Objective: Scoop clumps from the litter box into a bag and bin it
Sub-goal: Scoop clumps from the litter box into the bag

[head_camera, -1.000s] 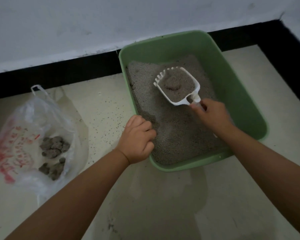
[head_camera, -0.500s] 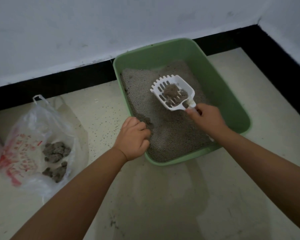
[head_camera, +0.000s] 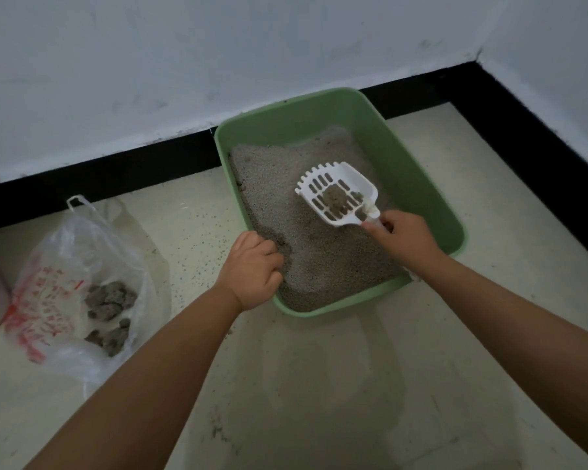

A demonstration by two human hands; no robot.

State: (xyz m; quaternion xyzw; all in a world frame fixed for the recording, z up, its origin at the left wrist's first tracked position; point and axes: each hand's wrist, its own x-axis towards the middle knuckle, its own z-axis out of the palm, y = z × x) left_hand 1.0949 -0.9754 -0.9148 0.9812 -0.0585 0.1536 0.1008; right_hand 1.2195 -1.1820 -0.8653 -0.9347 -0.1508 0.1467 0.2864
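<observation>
- On the floor by the wall: green litter box [head_camera: 418, 184], grey litter heaped toward its near-left side. Sifting looks mostly done for this pass.
- Left of the box, well apart: plastic bag [head_camera: 58, 276] lying open, 2 piles of clumps [head_camera: 109, 301] already inside. Partial progress; bag not tied, not binned.
- Left hand [head_camera: 252, 269]: fingers curled over the box's near-left rim, bracing it.
- Right hand [head_camera: 401, 237]: fingers wrapped round the handle of the white slotted scoop [head_camera: 336, 195], held above the litter.
- Scoop carries 1 clump [head_camera: 335, 198] plus small bits; loose litter drained. Left: transfer to bag, check for more, bin.
</observation>
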